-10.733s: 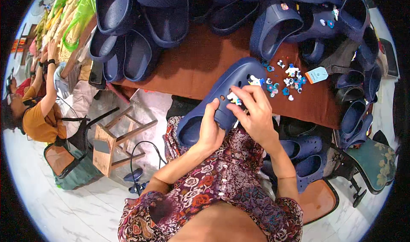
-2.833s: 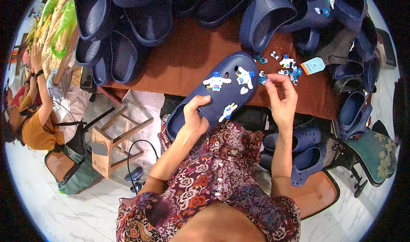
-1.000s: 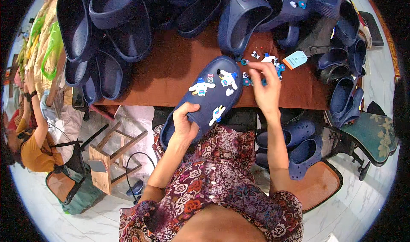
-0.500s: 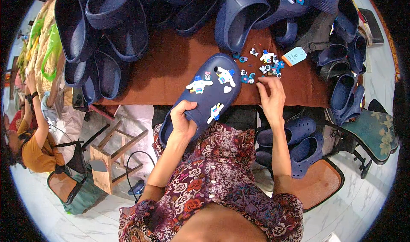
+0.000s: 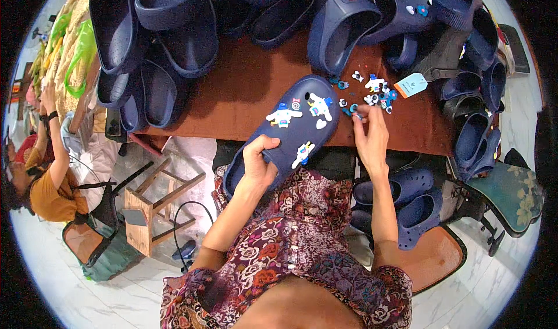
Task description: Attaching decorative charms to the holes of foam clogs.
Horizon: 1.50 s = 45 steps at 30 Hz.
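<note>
A navy clog (image 5: pixel 296 135) hangs tilted in front of the table edge, its toe up to the right. My left hand (image 5: pixel 259 165) is closed around its heel end, thumb on top. White cartoon-dog charms with blue hats, a pink-and-white candy charm and a white heart charm (image 5: pixel 321 123) sit on its upper; one dark hole shows near the toe. My right hand (image 5: pixel 372 138) reaches to the near side of a small heap of charms (image 5: pixel 381 96) on the brown cloth. Its thumb and fingertips pinch a small teal charm (image 5: pixel 358 116), partly hidden by the fingers.
Navy clogs (image 5: pixel 186 44) crowd the back and both sides of the brown-covered table (image 5: pixel 232 96). A blue-and-orange tag (image 5: pixel 410 85) lies beside the charms. More clogs (image 5: pixel 418 213) rest below at right. A wooden stool (image 5: pixel 139 224) and another person (image 5: pixel 52 183) are at left.
My right hand's fingers have come together at the near edge of the charm heap and now pinch a charm. The left hand still holds the clog; the whole view has shifted slightly.
</note>
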Each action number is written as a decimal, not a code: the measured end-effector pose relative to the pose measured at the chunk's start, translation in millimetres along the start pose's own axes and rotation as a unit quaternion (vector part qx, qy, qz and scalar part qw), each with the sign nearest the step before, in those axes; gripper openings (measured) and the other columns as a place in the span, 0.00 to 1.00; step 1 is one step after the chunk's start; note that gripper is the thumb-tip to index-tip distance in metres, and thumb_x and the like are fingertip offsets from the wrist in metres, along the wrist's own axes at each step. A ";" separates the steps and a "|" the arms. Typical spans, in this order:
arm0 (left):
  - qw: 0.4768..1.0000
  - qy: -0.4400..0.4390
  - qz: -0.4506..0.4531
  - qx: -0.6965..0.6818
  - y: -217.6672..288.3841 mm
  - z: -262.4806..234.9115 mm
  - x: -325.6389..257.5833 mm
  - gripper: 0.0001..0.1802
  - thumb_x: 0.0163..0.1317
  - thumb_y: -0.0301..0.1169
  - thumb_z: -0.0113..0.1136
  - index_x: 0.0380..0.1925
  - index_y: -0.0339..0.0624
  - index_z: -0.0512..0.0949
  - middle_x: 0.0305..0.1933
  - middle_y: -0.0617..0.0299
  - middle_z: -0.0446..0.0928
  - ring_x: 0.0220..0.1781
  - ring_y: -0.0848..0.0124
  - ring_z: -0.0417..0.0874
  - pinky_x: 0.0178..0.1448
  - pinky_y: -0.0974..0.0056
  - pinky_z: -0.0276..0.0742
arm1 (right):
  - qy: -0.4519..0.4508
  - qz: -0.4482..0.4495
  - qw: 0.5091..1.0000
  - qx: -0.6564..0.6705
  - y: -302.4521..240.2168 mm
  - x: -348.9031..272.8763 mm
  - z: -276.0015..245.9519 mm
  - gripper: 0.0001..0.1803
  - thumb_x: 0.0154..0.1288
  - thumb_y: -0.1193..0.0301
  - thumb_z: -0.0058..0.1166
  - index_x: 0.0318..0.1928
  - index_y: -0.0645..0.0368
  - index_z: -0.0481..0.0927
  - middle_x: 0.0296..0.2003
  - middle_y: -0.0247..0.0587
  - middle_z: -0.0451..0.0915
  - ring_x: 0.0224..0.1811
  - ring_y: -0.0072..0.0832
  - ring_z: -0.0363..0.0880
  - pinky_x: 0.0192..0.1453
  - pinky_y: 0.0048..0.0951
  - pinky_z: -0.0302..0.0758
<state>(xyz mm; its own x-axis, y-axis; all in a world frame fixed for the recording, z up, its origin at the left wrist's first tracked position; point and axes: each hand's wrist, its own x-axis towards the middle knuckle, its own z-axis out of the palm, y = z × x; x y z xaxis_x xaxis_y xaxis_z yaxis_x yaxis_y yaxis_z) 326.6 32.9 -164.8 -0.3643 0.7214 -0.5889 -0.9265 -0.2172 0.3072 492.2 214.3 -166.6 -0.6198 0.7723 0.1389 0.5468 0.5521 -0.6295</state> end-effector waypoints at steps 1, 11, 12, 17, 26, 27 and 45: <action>1.000 0.001 0.001 -0.001 0.2 0.1 0.0 0.26 0.49 0.27 0.54 0.51 0.28 0.73 0.49 0.48 0.80 0.48 0.56 0.82 0.58 0.56 0.78 | 0.018 0.031 0.998 0.043 -6.2 1.7 -2.4 0.11 0.65 0.76 0.54 0.48 0.59 0.78 0.38 0.44 0.74 0.42 0.40 0.77 0.46 0.37 0.74; 0.998 0.009 0.013 0.060 -1.6 1.2 0.4 0.31 0.48 0.29 0.52 0.56 0.30 0.71 0.54 0.46 0.78 0.55 0.53 0.80 0.64 0.52 0.73 | 0.024 -0.143 0.989 0.004 -45.9 24.4 4.0 0.15 0.63 0.76 0.57 0.51 0.50 0.82 0.37 0.41 0.73 0.39 0.40 0.75 0.45 0.37 0.73; 0.998 0.008 0.011 0.061 -1.2 1.4 0.1 0.31 0.48 0.29 0.52 0.56 0.30 0.71 0.53 0.47 0.78 0.55 0.53 0.80 0.64 0.52 0.73 | 0.016 -0.177 0.983 -0.040 -47.4 25.1 5.6 0.16 0.62 0.75 0.58 0.50 0.49 0.82 0.36 0.40 0.73 0.38 0.39 0.75 0.43 0.37 0.72; 0.999 -0.008 -0.003 0.039 -1.2 -3.6 3.8 0.30 0.48 0.28 0.52 0.56 0.30 0.71 0.53 0.46 0.78 0.55 0.53 0.80 0.65 0.52 0.73 | 0.041 -0.168 0.985 -0.015 -40.1 21.3 15.2 0.16 0.60 0.74 0.60 0.49 0.48 0.83 0.37 0.38 0.74 0.38 0.38 0.74 0.42 0.37 0.71; 1.000 -0.018 -0.005 0.011 -1.5 -1.2 4.3 0.25 0.50 0.27 0.54 0.51 0.29 0.74 0.49 0.49 0.80 0.50 0.58 0.82 0.59 0.57 0.76 | 0.040 -0.152 0.987 -0.010 -36.9 19.1 16.7 0.14 0.60 0.74 0.60 0.47 0.48 0.84 0.37 0.38 0.74 0.38 0.38 0.75 0.42 0.36 0.72; 1.000 -0.023 -0.003 0.011 -1.5 -1.2 4.7 0.25 0.50 0.27 0.54 0.51 0.30 0.74 0.50 0.49 0.80 0.50 0.58 0.82 0.59 0.57 0.76 | 0.039 -0.152 0.988 -0.010 -36.7 19.1 16.5 0.14 0.60 0.74 0.60 0.47 0.48 0.84 0.37 0.38 0.74 0.38 0.38 0.75 0.43 0.36 0.72; 0.999 -0.006 -0.007 0.045 0.1 4.3 2.9 0.33 0.46 0.29 0.53 0.57 0.29 0.70 0.55 0.45 0.77 0.56 0.53 0.80 0.66 0.52 0.73 | -0.022 -0.116 0.985 0.123 -67.0 45.8 0.1 0.09 0.60 0.72 0.61 0.41 0.59 0.83 0.37 0.42 0.82 0.44 0.39 0.78 0.50 0.36 0.72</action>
<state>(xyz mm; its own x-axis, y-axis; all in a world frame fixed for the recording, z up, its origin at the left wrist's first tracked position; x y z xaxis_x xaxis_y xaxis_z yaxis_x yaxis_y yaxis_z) 325.8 37.8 -163.3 -0.3499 0.7318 -0.5849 -0.9191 -0.1472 0.3656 427.2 212.6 -118.1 -0.7382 0.6177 0.2711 0.2387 0.6151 -0.7515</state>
